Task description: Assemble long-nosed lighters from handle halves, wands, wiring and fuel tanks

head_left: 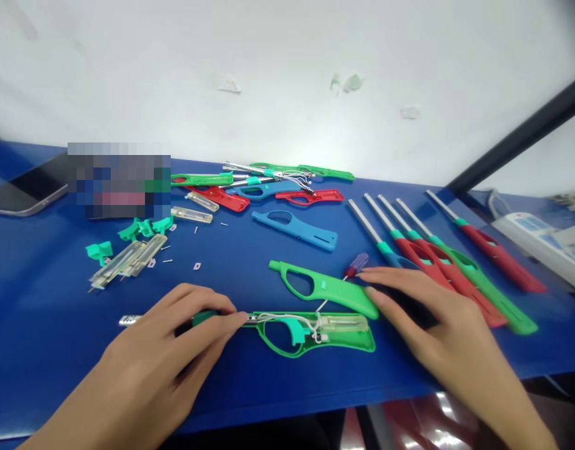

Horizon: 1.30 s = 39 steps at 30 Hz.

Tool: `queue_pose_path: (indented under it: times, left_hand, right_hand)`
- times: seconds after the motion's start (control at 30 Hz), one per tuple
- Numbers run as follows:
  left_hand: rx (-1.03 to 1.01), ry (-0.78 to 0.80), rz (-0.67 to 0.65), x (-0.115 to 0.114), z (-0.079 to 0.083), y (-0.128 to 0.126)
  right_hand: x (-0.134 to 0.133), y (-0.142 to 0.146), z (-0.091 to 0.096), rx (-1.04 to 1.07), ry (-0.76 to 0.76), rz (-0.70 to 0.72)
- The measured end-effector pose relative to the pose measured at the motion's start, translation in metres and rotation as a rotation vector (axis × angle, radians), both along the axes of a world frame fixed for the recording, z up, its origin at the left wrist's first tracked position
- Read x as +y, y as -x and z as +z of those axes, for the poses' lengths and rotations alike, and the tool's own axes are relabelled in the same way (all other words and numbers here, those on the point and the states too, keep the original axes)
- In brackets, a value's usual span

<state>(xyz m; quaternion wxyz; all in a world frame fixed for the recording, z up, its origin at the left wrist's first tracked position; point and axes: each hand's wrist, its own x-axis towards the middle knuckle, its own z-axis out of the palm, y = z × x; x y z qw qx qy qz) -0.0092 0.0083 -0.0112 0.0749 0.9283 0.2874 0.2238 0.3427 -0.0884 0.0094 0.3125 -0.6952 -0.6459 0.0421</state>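
My left hand [170, 350] pinches the metal tube [251, 319] of an opened gas lighter, its fingers closed around the tube by a dark green collar. The lighter's green half shell [292, 351] lies open side up, holding a clear fuel tank [346, 323], a teal trigger [294, 331] and white wires. Just behind it is the matching green cover half [332, 290], lying across the shaft of a small screwdriver [356, 265]. My right hand [437, 312] is open, thumb at the cover's right end and index finger beside the screwdriver's purple-red handle.
Assembled lighters [460, 275] lie in a row at right. A blue cover half [297, 230] lies mid-table; shells and metal tubes [269, 181] are piled behind. Teal triggers [137, 229], fuel tanks [128, 262] and small screws are at left, a phone [29, 184] beyond. A power strip [540, 240] stands far right.
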Motion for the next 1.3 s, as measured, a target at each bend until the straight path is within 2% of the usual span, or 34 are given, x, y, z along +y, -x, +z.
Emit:
queue_pose_path:
  times: [0.2, 0.37, 0.67, 1.1, 1.3]
  left_hand:
    - [-0.061, -0.005, 0.046, -0.001, -0.003, -0.004]
    - [-0.082, -0.012, 0.077, -0.002, -0.001, -0.007]
    - [-0.087, -0.005, 0.041, -0.002, 0.002, -0.009]
    - [-0.116, 0.001, 0.014, -0.004, 0.009, -0.014]
    - [-0.109, 0.03, 0.017, -0.002, 0.009, -0.013]
  right_hand:
    - [-0.001, 0.003, 0.003, -0.049, 0.103, 0.056]
    - [-0.003, -0.002, 0.004, -0.08, 0.114, 0.096]
    - [-0.006, -0.003, 0.003, -0.111, 0.155, 0.095]
    - [-0.002, -0.008, -0.002, -0.141, 0.061, 0.152]
    - [-0.004, -0.007, -0.002, -0.142, -0.033, 0.11]
